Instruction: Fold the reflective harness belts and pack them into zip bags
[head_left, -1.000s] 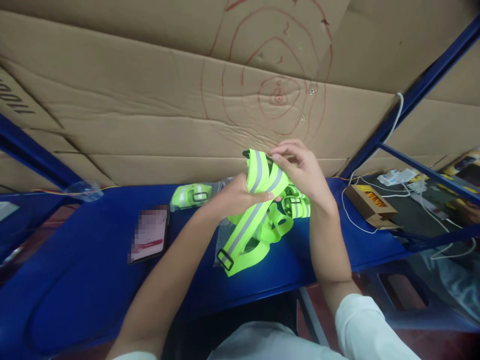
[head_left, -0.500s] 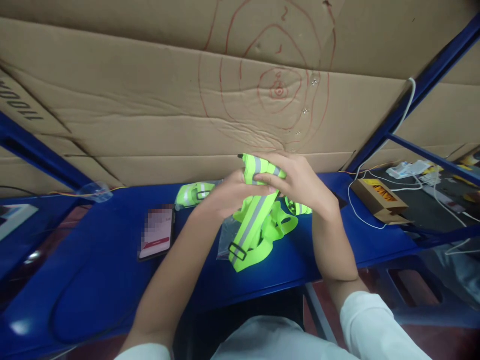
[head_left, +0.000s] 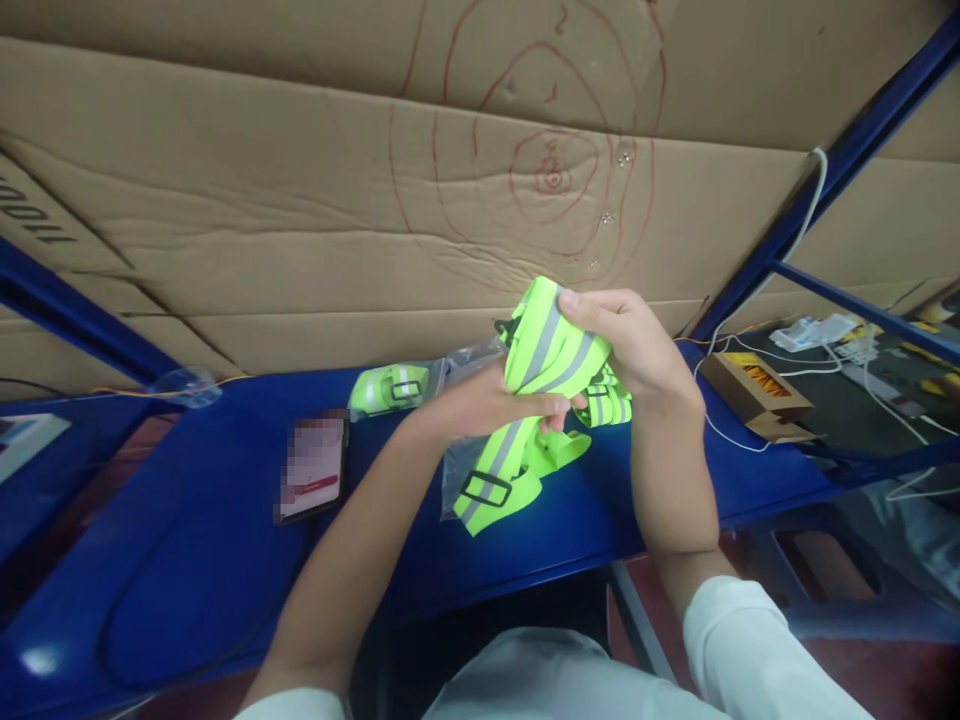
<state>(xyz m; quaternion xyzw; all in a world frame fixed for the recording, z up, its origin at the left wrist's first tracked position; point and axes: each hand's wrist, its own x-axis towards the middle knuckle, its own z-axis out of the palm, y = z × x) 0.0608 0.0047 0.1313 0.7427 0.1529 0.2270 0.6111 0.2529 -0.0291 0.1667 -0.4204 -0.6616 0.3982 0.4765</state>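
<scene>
Glossy blue tabletop [head_left: 592,500], centre frame: my left hand [head_left: 487,400] grips a grey-striped neon-yellow fabric strap [head_left: 546,350]. My right hand [head_left: 637,345] has uncupped, pinching its now-exposed folds.

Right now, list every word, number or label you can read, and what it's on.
"1100": black inverted print, cut off by the frame edge, on the tan cardboard wall.
Uncertain: red handwritten marks among the wall's drawn rings.
Pixelated: screen of the black rectangular phone.
Too blurred: brown cardboard box, white packet.
None visible: neon-yellow reflective strap.
</scene>
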